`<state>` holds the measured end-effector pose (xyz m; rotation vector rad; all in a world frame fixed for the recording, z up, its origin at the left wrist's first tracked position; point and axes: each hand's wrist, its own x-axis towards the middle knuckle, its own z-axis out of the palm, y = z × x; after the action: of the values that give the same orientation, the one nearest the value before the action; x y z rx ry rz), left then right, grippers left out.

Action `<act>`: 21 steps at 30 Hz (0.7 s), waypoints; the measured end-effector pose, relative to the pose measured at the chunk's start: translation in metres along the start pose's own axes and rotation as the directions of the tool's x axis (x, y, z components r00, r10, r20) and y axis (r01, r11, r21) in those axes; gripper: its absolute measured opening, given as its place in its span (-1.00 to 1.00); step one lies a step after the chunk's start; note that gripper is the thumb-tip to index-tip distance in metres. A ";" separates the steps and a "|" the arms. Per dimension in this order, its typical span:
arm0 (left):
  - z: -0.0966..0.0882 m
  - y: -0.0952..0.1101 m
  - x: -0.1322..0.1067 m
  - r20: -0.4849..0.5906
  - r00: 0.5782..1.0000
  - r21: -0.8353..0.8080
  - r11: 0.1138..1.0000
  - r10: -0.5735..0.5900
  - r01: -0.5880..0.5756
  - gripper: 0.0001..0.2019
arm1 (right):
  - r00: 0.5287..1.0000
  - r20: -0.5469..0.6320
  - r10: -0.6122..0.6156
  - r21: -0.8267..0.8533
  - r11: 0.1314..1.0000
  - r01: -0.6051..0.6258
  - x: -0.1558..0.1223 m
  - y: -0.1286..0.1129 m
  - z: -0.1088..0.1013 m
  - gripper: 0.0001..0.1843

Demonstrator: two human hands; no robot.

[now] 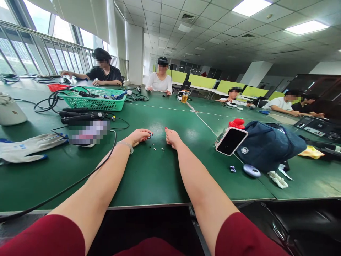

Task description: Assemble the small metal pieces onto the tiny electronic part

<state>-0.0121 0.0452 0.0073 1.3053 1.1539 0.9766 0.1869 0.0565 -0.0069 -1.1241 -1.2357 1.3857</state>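
Observation:
My left hand (139,136), with a pale bangle at the wrist, is closed in a pinch over the green table (149,177). Between its fingertips sits a small dark-and-white piece (150,135), too small to name. A short gap to the right, my right hand (172,138) is curled shut with thumb and forefinger pressed together. Whatever those fingers may hold is too small to make out. On the tabletop between and just below the hands lie several tiny parts, among them a small white piece (155,149) and a pale rectangular one (163,149).
Leftward are a green basket (96,104) of cables, black cylindrical devices (82,117) and white gloves (32,145). A black cable (87,174) crosses my left forearm. Rightward stand a phone (231,140), a navy bag (269,145) and a round lilac case (251,171). Several people sit around the table.

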 end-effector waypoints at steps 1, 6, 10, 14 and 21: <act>0.000 0.000 0.000 0.006 1.000 0.006 1.000 0.000 0.000 -0.77 | 1.000 0.003 -0.002 0.004 1.000 0.002 0.000 0.000 0.000 -0.46; 0.002 0.000 0.002 0.035 0.999 0.090 0.996 -0.004 0.001 -0.77 | 1.000 0.021 -0.018 0.012 1.000 0.018 -0.001 0.000 -0.002 -0.43; 0.002 -0.003 0.007 0.048 0.999 0.153 0.988 -0.008 0.001 -0.83 | 0.999 0.031 -0.021 0.015 1.000 0.020 -0.001 0.000 -0.002 -0.42; 0.002 -0.003 0.007 0.026 1.000 0.141 0.990 -0.006 0.002 -0.76 | 0.999 0.040 -0.012 0.019 1.000 0.012 0.000 0.000 -0.003 -0.43; 0.003 0.000 0.004 0.055 0.998 0.101 0.995 0.010 -0.015 -0.53 | 0.999 0.044 0.013 0.025 1.000 -0.014 0.000 -0.001 -0.004 -0.42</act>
<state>-0.0088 0.0492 0.0068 1.4135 1.1677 0.8959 0.1908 0.0570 -0.0064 -1.0915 -1.2400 1.4388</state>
